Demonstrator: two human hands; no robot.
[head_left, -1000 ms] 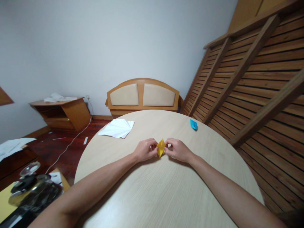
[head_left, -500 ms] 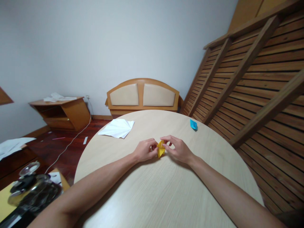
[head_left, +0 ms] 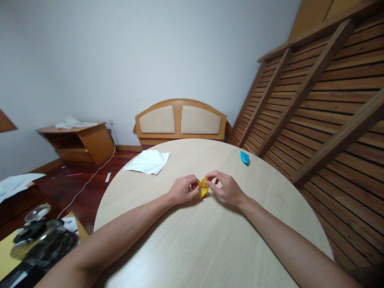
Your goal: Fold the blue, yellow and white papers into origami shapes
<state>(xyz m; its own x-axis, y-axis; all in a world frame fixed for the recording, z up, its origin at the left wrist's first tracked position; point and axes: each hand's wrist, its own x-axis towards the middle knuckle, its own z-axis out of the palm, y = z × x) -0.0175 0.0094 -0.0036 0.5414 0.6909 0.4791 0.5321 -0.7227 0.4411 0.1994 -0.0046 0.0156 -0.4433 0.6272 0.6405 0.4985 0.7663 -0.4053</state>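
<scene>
A small piece of folded yellow paper is between my two hands, just over the middle of the round table. My left hand pinches its left edge between thumb and fingers. From the other side, my right hand has its thumb and fingertips closed on the upper right part of the paper. The exact folds are too small to make out. Farther back on the right lies a folded blue paper piece, and a creased white sheet of paper rests at the back left.
The pale round table fills the foreground. Behind it stands a headboard. A slatted wooden frame leans along the right side. At lower left are a glass pot and a cabinet farther back.
My right fingers have shifted very slightly at the top of the yellow paper. My left hand and the other papers have stayed in place.
</scene>
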